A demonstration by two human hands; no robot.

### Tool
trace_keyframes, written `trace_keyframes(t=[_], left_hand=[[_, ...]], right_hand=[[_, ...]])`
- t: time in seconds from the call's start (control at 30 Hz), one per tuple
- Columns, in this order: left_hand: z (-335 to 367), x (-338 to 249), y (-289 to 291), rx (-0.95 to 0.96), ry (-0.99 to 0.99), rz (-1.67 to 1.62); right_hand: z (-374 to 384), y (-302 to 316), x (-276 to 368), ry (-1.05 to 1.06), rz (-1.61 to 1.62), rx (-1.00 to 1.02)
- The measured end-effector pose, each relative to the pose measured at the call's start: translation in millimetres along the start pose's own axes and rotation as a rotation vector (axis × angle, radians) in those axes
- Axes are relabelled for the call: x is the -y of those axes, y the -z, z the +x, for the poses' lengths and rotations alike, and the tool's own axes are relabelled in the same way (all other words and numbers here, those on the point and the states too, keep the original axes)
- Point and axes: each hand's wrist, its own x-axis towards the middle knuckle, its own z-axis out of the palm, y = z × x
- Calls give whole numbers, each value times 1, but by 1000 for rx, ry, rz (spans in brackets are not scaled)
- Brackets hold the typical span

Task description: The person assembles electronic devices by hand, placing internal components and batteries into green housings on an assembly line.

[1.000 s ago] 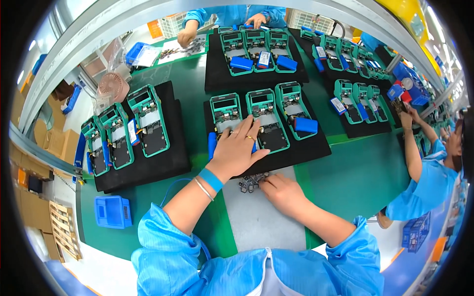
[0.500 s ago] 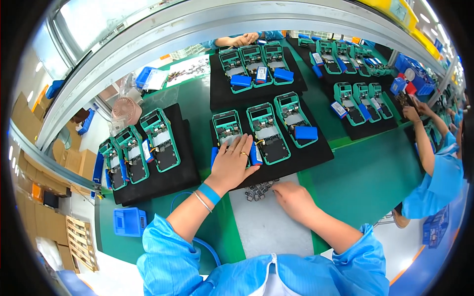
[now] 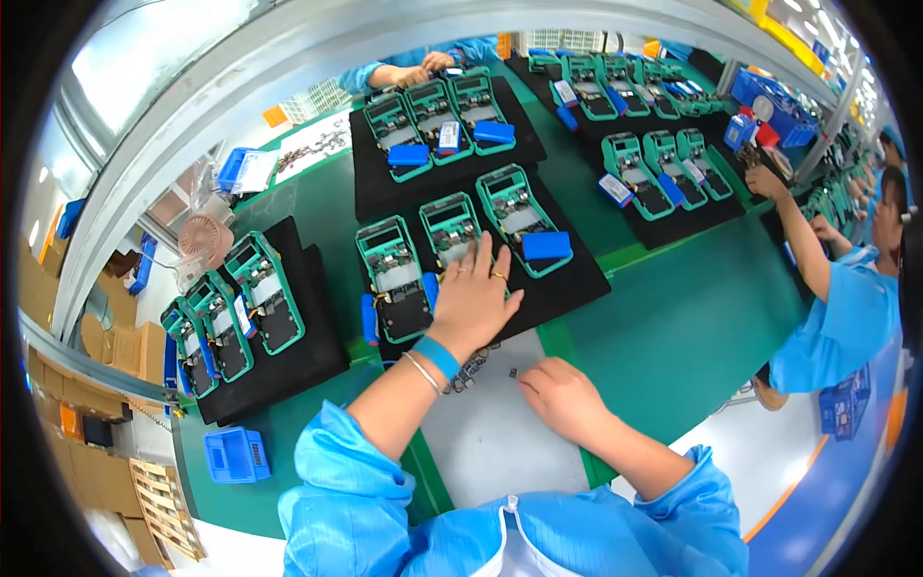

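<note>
My left hand (image 3: 474, 300) lies with fingers spread over the middle one of three green-framed device housings (image 3: 449, 215) on the near black mat. It hides that housing's lower part. To its left stands another green housing (image 3: 392, 279) with a blue battery pack beside it; to its right is a third, with a blue battery pack (image 3: 547, 246) on its lower end. My right hand (image 3: 565, 396) is closed, fingertips low over the grey mat (image 3: 500, 433). A small dark part (image 3: 513, 372) shows beside those fingertips. Several similar small parts (image 3: 467, 373) lie partly behind my left wrist.
More housings stand on black mats at left (image 3: 264, 293), far middle and right. A blue bin (image 3: 236, 455) sits at the bench's near left, a pink fan (image 3: 205, 238) behind. A metal frame crosses above. Co-workers' hands (image 3: 766, 183) show at right and across the bench.
My left hand has gone from the left housing to the middle one. My right hand is now farther from the pile of small parts, one part beside its fingertips. The view has shifted.
</note>
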Motion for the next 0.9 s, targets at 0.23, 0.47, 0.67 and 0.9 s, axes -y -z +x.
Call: trace_keyframes(t=[0.23,0.47,0.67,0.9], left_hand=[[31,-16,18,-140,-101,-180],[70,-47,6,-20,46,-105],[83,-21,9,1,-4,-268],[63,-3,6,-238,394,-558]], right_hand=[[9,15,-30,316,-6,115],[22,2,-5,496,-376,221],[27,0,9,433,-445,318],[42,26,-10,341,-202,471]])
